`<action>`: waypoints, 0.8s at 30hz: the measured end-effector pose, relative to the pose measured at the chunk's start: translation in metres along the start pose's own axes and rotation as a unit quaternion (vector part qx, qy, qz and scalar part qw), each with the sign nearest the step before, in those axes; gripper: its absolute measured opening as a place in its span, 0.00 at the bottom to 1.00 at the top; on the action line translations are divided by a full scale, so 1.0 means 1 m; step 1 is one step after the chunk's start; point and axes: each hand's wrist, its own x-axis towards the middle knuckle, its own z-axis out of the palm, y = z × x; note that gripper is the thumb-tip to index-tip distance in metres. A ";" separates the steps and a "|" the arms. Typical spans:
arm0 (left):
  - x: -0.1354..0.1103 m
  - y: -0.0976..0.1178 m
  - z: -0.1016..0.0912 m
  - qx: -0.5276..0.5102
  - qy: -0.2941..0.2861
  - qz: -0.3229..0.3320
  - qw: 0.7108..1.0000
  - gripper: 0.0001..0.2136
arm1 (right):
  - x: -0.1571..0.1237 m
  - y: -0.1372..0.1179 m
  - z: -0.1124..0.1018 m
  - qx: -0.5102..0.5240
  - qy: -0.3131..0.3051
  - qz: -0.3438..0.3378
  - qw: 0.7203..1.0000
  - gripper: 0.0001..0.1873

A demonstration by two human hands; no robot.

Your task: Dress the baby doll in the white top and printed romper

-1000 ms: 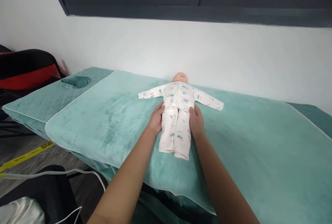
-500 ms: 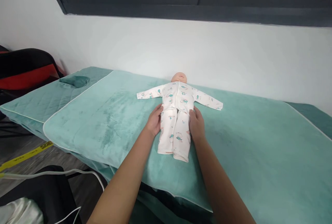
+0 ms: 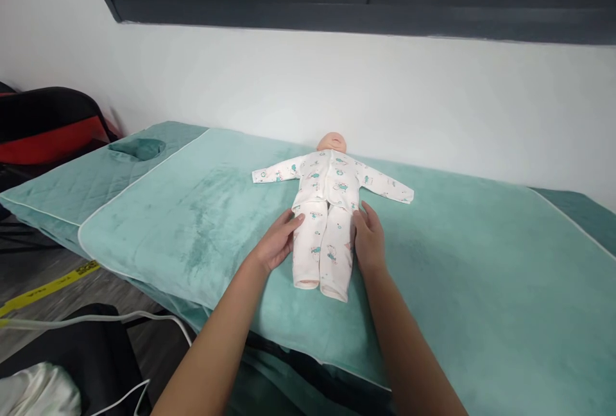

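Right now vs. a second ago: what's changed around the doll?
Left hand has slid down the side of the printed trousers, toward the leg cuffs, uncovering that side of the shirt's hem. Right hand has eased slightly the same way. No clear letting go. Unchanged: doll's head by the wall, both sleeves spread.
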 end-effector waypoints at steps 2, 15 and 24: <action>-0.009 0.002 0.000 0.017 0.014 -0.014 1.000 0.28 | -0.001 0.002 -0.001 0.001 -0.001 -0.010 1.000 0.32; -0.039 -0.005 0.000 0.073 0.077 -0.020 0.994 0.28 | -0.001 0.004 -0.002 0.023 -0.007 -0.016 1.000 0.30; -0.050 -0.027 -0.005 0.190 0.168 0.070 0.965 0.24 | -0.001 0.004 0.000 0.040 -0.012 -0.018 0.999 0.26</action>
